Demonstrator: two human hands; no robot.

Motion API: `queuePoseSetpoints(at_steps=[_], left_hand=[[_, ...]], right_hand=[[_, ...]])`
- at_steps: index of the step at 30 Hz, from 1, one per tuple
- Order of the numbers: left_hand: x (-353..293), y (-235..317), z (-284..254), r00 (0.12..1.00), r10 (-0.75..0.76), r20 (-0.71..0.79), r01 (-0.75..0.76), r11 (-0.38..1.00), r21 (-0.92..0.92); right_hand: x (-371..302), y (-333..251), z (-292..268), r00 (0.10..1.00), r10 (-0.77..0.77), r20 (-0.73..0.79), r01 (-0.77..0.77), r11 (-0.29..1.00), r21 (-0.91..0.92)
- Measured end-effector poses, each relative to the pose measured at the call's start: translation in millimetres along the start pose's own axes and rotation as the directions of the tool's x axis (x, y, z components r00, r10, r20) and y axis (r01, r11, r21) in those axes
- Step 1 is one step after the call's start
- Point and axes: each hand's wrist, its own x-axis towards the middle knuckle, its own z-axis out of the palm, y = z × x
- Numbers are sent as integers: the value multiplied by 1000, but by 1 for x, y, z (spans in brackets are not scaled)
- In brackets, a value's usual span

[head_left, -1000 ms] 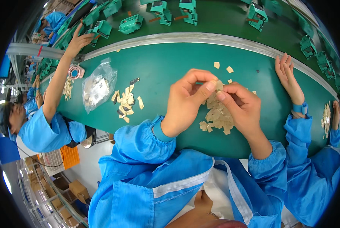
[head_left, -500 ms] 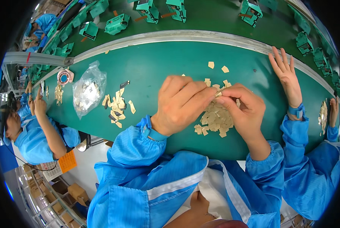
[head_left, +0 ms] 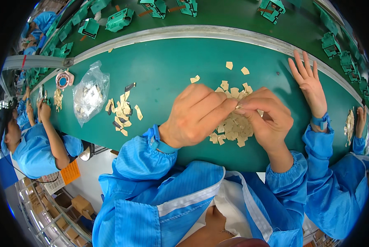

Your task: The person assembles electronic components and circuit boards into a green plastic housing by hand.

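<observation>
My left hand (head_left: pixel 195 117) and my right hand (head_left: pixel 271 117) meet above the green tabletop, fingertips pinched together. Between them is a small cream-coloured piece (head_left: pixel 237 107), mostly hidden by the fingers. Directly below lies a heap of flat, angular cream pieces (head_left: pixel 236 128), partly covered by my hands. A few loose ones, such as one cream piece (head_left: pixel 245 71), are scattered beyond the heap. Left of my left hand sits a smaller pile of longer cream pieces (head_left: pixel 122 111) with some black ones mixed in.
A clear plastic bag (head_left: pixel 92 96) with pale contents and a round tape-like roll (head_left: pixel 62 80) lie at the left. Behind a metal rail (head_left: pixel 184 31), green housings (head_left: pixel 120 19) stand on a belt. Co-workers flank me; a raised open hand (head_left: pixel 312 88) is close on the right.
The view has shifted slightly, so the left-hand items sit further left. My hands stay together at the piece, with fingers a little adjusted. A loose piece beyond my left hand has come into fuller view.
</observation>
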Motion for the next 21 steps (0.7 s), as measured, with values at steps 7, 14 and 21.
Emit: queuePoseSetpoints(at_steps=[7,14,21], left_hand=[[-1,3,-1,999,35,-10,-34,996,83],[-1,3,-1,1000,24,4,-24,997,72],[0,3,-1,1000,25,14,-26,997,71]], right_hand=[[2,-5,2,990,144,-7,-144,989,43],[2,-3,1,991,130,14,-131,991,41],[1,-3,1,990,138,17,-138,990,5]])
